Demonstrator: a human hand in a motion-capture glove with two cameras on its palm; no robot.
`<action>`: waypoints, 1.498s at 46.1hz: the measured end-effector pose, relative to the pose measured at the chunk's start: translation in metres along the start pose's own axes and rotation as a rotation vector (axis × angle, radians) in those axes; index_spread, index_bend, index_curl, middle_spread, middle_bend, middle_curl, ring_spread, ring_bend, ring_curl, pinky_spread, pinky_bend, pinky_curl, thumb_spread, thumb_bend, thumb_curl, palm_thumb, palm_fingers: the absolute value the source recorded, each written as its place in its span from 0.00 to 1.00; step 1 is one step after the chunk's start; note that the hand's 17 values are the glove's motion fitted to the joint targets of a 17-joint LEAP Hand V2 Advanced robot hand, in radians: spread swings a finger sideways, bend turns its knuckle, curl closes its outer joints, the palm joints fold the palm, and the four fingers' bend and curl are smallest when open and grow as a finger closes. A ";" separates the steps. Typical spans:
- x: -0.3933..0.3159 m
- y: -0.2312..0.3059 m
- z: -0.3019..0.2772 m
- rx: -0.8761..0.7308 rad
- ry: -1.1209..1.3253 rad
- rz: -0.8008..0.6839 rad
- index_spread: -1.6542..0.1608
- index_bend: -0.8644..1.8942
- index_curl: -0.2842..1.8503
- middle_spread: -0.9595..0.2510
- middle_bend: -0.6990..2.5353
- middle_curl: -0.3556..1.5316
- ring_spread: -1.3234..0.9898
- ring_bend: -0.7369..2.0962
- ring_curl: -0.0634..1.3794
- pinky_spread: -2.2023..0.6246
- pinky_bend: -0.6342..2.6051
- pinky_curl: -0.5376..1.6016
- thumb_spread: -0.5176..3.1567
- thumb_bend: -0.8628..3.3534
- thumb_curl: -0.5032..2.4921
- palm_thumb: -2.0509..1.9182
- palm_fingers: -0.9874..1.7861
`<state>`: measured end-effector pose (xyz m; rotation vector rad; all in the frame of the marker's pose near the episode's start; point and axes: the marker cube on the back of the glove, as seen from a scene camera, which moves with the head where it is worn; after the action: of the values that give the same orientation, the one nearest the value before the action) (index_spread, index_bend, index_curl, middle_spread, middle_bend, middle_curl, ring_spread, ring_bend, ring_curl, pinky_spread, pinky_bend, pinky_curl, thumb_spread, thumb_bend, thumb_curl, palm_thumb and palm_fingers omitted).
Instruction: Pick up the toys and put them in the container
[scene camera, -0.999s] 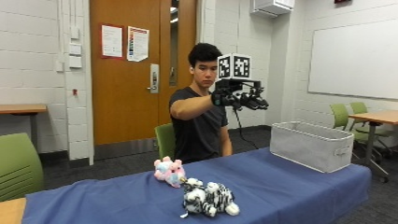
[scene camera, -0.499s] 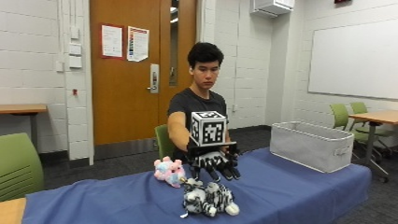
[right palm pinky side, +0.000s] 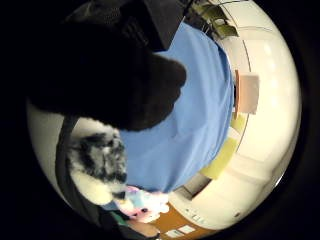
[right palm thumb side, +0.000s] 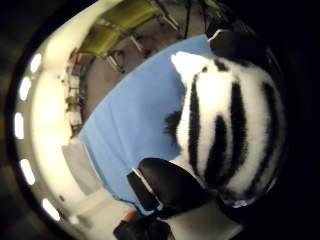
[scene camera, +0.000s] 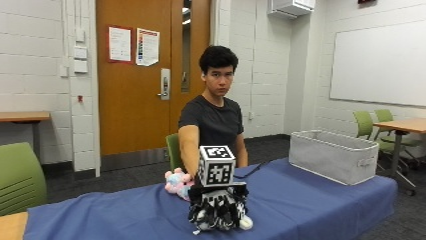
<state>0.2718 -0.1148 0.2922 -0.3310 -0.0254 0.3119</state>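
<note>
1. the gloved right hand (scene camera: 217, 209) is down on the zebra toy (scene camera: 219, 220) at the front of the blue tabletop (scene camera: 120, 215), and its black fingers hang curled over the striped body.
2. in the thumb side palm view the zebra toy (right palm thumb side: 227, 130) fills much of the frame, close against the palm, with a black thumb (right palm thumb side: 172, 185) bent in beside its stripes; so the grip is wrapped round the zebra toy, which sits on the cloth.
3. from the little finger side the same toy (right palm pinky side: 97, 162) shows as mottled black and white fur under the grip, beside a dark gloved finger (right palm pinky side: 125, 80).
4. just behind the grip, towards the person, lies a pink plush toy (scene camera: 177, 182), near the zebra toy; i can't tell if the two touch.
5. the grey fabric container (scene camera: 333, 156) stands well apart from the grip, out at the far end of the tabletop on the side away from the pink plush toy.
</note>
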 end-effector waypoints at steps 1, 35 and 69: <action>0.003 0.000 0.002 -0.009 -0.017 0.004 0.68 0.49 0.41 0.66 0.25 0.35 0.51 0.32 0.18 0.81 0.45 0.40 0.39 0.18 0.23 0.49 0.34; -0.015 0.016 -0.004 0.074 0.006 -0.008 0.70 0.34 0.39 0.49 0.42 0.43 0.38 0.64 0.35 0.65 0.49 0.41 0.40 0.26 0.34 0.67 0.70; -0.249 0.134 -0.250 0.356 -0.078 -0.342 0.68 0.36 0.43 0.42 0.44 0.49 0.37 0.65 0.37 0.63 0.49 0.42 0.33 0.24 0.43 0.68 0.69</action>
<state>0.0132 -0.1490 0.0191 0.0419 -0.1007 -0.0125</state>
